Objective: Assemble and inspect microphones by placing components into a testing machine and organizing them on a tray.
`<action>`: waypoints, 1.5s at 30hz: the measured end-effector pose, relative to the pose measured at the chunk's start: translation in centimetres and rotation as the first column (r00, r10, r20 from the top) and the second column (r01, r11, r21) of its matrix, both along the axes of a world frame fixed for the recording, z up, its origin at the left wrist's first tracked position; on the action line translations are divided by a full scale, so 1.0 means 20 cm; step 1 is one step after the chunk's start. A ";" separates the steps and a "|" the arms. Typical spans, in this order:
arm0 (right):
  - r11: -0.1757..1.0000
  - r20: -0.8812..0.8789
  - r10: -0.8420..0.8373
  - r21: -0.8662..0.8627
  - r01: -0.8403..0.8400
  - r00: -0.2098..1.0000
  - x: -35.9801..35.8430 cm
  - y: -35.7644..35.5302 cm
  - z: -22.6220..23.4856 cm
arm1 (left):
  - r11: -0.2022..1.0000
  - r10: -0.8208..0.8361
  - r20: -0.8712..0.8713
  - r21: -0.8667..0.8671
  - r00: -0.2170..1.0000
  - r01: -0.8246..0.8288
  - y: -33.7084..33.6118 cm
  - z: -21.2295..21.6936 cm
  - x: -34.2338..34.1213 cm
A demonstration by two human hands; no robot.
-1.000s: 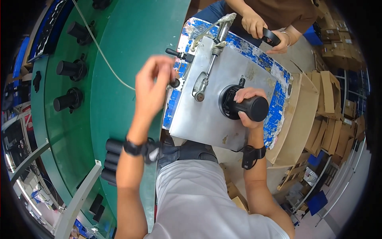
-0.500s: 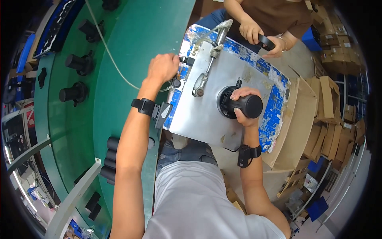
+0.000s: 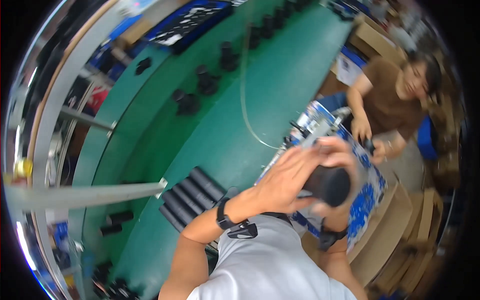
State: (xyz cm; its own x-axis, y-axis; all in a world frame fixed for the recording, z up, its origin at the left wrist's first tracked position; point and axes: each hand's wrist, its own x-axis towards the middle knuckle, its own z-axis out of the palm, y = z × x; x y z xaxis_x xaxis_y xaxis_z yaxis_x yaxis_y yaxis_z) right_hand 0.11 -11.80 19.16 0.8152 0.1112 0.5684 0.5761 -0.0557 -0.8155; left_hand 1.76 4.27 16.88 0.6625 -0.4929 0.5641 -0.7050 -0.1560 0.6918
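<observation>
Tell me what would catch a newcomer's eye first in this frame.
Both hands meet at centre right: the left hand reaches across to a black cylindrical part that the right hand closes around, above a metal plate with blue-patterned edges. A row of dark tubes lies on the green table by the left wrist. Across the plate, a person in a brown shirt handles something small and dark.

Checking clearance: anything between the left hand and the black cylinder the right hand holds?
Nothing visible. The left hand already lies against the black cylinder, which the right hand grips from the far side, above the metal plate.
</observation>
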 end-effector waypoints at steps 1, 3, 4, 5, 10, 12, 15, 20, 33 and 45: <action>0.996 -0.075 0.085 -0.023 -0.087 0.994 0.02 0.08 -0.04 | 0.999 0.048 0.017 0.008 0.999 -0.048 0.06 -0.04 0.01; 0.998 -0.138 0.023 -0.055 -0.031 0.990 0.04 0.21 -0.08 | 0.937 0.344 -0.124 -0.023 0.931 -0.349 0.23 -0.14 0.01; 0.994 -0.136 -0.019 -0.113 0.003 0.991 0.04 0.25 -0.09 | 0.879 0.440 -0.252 -0.075 0.862 -0.471 0.37 -0.18 0.04; 0.994 -0.131 -0.005 -0.108 -0.009 0.991 0.02 0.26 -0.12 | 0.807 0.503 -0.381 -0.113 0.775 -0.579 0.54 -0.22 0.09; 0.883 -0.582 0.163 -0.274 -0.380 0.797 -0.12 0.12 -0.31 | 0.214 0.926 -0.320 0.007 0.201 -0.977 1.42 -0.66 0.35; 0.886 -0.593 0.144 -0.279 -0.371 0.792 -0.18 0.06 -0.40 | 0.090 0.959 -0.279 0.128 0.051 -0.988 1.58 -0.87 0.38; 0.859 -0.686 0.071 -0.326 -0.394 0.724 -0.25 -0.02 -0.46 | 0.034 0.943 -0.331 0.182 -0.028 -0.983 1.62 -1.07 0.45; 0.911 -0.724 0.011 -0.276 -0.305 0.689 -0.36 -0.08 -0.49 | 0.063 0.961 -0.274 0.304 -0.025 -0.950 1.59 -1.08 0.50; 0.960 -0.753 -0.091 -0.241 -0.145 0.652 -0.58 -0.15 -0.65 | 0.855 0.519 -0.323 0.193 0.791 -0.482 0.29 -0.70 -0.08; 0.983 -0.649 -0.115 -0.181 -0.005 0.752 -0.69 -0.21 -0.75 | 0.928 0.209 -0.269 0.358 0.940 -0.104 -0.10 -0.76 -0.17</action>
